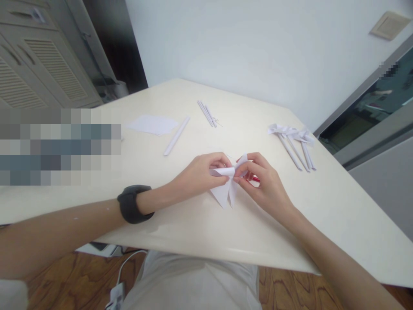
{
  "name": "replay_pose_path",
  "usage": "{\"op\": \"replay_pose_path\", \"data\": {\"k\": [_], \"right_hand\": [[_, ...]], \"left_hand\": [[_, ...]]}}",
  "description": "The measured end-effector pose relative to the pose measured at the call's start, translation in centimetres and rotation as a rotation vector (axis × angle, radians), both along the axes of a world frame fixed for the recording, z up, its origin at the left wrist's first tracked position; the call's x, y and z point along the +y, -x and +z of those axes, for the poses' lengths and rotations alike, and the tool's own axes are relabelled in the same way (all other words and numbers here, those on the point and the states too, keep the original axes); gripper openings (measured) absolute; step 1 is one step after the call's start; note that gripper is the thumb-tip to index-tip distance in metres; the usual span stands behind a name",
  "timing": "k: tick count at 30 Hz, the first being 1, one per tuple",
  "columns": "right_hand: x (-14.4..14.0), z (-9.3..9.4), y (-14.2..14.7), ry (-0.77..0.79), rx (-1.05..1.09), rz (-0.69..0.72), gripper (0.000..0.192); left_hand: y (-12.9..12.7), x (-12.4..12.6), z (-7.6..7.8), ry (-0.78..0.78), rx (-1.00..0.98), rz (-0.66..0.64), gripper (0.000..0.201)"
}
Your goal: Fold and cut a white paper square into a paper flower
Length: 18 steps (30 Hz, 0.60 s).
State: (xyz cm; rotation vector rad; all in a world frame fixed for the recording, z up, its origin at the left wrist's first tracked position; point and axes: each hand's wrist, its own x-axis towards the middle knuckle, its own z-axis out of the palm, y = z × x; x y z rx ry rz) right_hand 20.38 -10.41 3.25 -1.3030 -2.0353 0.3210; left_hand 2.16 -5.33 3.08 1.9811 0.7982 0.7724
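Above the near part of the table, a white paper pinwheel (222, 194) with cut, bent points is pinched between both hands. My left hand (200, 175) grips its left side, thumb and fingertips closed on a curled flap. On the other side my right hand (264, 178) pinches the paper near its middle, with one point standing up by the fingers. Something red (256, 179) shows behind the right fingers, mostly hidden. Beyond the hands lies a rolled paper tube (177, 137).
Flat paper sheets (152, 124) lie at the back left. Several thin paper sticks (206, 113) with fine wire bits rest at the back. Several paper pinwheels on sticks (292, 140) lie at the right. The white table (200, 232) meets a wall.
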Motion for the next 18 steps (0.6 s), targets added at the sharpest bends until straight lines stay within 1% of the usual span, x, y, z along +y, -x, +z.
{"op": "replay_pose_path", "data": {"k": [12, 18], "right_hand": [[0.1, -0.06, 0.12, -0.016, 0.018, -0.004, 0.007], [-0.24, 0.03, 0.33, -0.019, 0.004, -0.039, 0.006]], "left_hand": [[0.01, -0.15, 0.09, -0.023, -0.02, -0.025, 0.015], [0.03, -0.55, 0.51, -0.04, -0.033, -0.039, 0.015]]}}
